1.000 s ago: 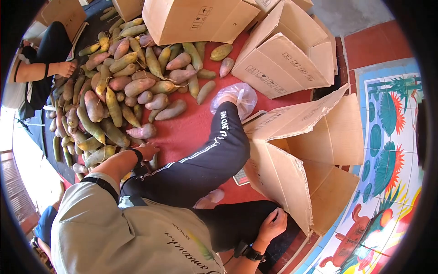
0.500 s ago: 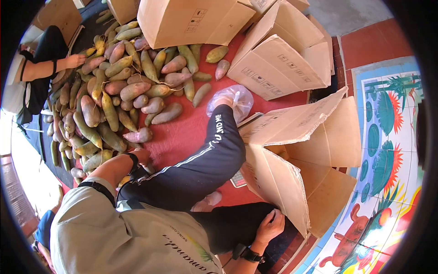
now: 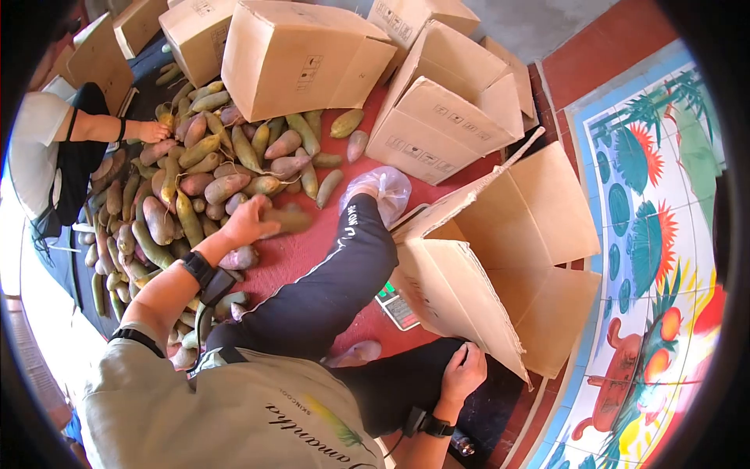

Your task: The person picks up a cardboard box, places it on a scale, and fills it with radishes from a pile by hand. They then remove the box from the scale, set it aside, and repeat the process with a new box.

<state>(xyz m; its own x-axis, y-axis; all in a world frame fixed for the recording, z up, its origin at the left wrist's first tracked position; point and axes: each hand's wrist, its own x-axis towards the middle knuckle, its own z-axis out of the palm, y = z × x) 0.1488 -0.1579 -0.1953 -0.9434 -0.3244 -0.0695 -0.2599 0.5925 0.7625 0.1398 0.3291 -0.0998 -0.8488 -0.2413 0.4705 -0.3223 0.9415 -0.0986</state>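
Observation:
My left hand is closed on a blurred greenish radish, just above the near right edge of a large radish pile. The radishes are long or stubby, some green, others pinkish purple. My right hand rests on my bent knee with its fingers curled in, and nothing shows in it. Beside that knee stands an open cardboard box with its flaps up. Part of a scale with a green-lit display shows between my leg and this box.
A second open box and a large carton stand beyond the pile. Another person's hand touches radishes at the far left. My foot wears a clear plastic bag on the red mat. Painted tiles lie at the right.
My left hand has risen from beside my leg and moved forward over the pile's edge, now with a radish. The view has shifted slightly. My right hand stays on my knee.

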